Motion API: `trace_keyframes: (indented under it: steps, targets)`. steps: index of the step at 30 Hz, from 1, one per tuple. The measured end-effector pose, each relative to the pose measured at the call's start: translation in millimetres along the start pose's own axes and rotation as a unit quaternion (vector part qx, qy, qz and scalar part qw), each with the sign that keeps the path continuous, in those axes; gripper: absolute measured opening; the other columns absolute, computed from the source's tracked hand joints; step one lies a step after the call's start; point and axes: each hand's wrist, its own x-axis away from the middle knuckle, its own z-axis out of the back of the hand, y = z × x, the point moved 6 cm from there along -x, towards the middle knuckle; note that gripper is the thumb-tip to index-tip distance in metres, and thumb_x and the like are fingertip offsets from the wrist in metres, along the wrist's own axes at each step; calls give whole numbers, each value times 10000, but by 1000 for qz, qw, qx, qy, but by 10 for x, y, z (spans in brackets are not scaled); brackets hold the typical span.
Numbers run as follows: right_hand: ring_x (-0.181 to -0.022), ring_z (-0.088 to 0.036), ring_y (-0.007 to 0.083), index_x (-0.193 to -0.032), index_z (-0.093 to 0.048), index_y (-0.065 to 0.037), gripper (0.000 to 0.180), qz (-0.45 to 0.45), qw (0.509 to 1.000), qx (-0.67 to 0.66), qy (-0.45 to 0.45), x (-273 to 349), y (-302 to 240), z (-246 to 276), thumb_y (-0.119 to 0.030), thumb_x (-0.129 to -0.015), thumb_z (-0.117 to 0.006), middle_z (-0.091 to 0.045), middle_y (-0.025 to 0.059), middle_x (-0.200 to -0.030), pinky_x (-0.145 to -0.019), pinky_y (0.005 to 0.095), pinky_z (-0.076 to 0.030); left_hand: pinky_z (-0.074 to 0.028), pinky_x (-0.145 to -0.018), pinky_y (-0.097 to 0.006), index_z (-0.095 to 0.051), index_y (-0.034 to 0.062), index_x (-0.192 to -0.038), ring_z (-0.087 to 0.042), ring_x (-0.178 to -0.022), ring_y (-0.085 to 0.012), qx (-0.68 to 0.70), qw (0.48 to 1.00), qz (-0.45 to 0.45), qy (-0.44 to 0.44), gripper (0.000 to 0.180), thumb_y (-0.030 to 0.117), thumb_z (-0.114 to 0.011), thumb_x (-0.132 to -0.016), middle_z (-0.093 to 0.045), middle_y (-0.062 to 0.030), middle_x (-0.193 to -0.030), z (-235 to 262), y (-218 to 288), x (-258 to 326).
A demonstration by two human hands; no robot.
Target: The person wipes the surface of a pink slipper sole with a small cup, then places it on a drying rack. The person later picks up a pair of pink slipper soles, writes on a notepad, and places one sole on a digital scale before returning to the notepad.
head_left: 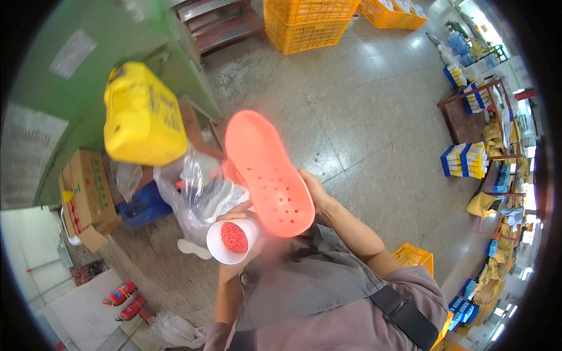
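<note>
My right hand grips a coral-coloured clog by its side near the toe end. Several small holes dot that end, while the smooth heel end points up and away. In my left hand is a white cup, its mouth tilted up. Red pellets lie inside the cup. The cup sits just left of the clog's toe end, and some fingers of my left hand are hidden behind it.
A yellow jerrycan stands by the green machine at left. Below it are a clear plastic bag with pale soles, a blue container and a cardboard box. Yellow crates stand ahead; racks line the right.
</note>
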Motion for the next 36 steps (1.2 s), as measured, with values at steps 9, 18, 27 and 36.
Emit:
trace_keyframes:
  steps: [9,18,27,36]
  targets:
    - [-1065,-701,273,-1298,-632,-13,487,-30,974,-196,-111,-1168,-2509,498,-376,-1010,-480,-698,158,-1253,-945,427,-558,-519,-965,-434,-483,64,-1235,-632,-1119,-273,-90,986,-94,-103,652,70,-881,-719,-549,-253,-1392,-1188,-335,-2545]
    - [-1022,-716,292,-1269,-644,-9,482,31,978,-187,-89,-3344,-5043,395,-375,-984,-515,-725,159,-1190,-943,438,-560,-518,-985,-450,-501,50,-1212,-637,-1135,-289,-71,989,-106,-74,599,51,-847,-723,-598,-230,-1280,-1100,-698,-5961]
    - [-1133,-678,274,-1358,-584,-23,522,42,991,-123,-35,-6011,-7473,52,-396,-993,-604,-682,138,-1291,-987,440,-543,-489,-1010,-436,-524,52,-1214,-616,-1135,-268,-25,997,-58,36,603,-20,-820,-693,-631,-166,-1201,-440,-1006,-9475]
    - [-1113,-685,273,-1338,-586,-14,504,-47,979,-111,-164,-8875,-9633,-1152,-326,-949,-656,-695,135,-1247,-987,431,-548,-495,-1010,-450,-545,24,-1245,-623,-1106,-261,-126,949,-4,289,551,34,-798,-755,-628,-134,-1164,645,-837,-12206]
